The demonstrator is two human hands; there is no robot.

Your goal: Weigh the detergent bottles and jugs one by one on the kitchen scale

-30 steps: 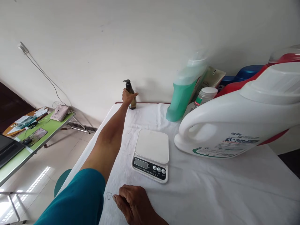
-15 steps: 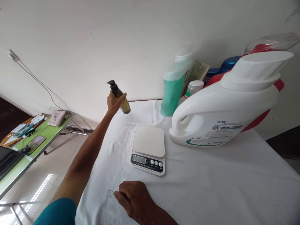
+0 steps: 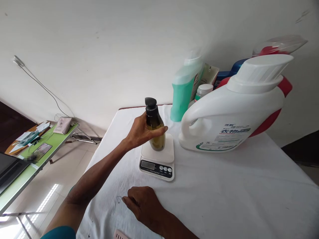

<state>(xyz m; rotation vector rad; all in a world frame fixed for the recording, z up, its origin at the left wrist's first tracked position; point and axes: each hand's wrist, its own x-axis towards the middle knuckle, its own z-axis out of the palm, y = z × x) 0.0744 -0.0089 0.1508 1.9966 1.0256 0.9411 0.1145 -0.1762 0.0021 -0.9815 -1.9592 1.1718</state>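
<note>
While our left hand (image 3: pixel 141 131) is clamped round the pump bottle (image 3: pixel 155 126) over the scale (image 3: pixel 157 158) at centre frame, right hand (image 3: pixel 142 206) resting loosely curled on the worktop (image 3: pixel 224 186), an off-centre landing could tip it.

One scale (image 3: pixel 157 156), one pump bottle (image 3: pixel 155 126) (held).

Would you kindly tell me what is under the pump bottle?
The left hand holds the pump bottle over the white scale. The bottle covers part of the platform, and whether its base touches the platform cannot be seen.
</note>
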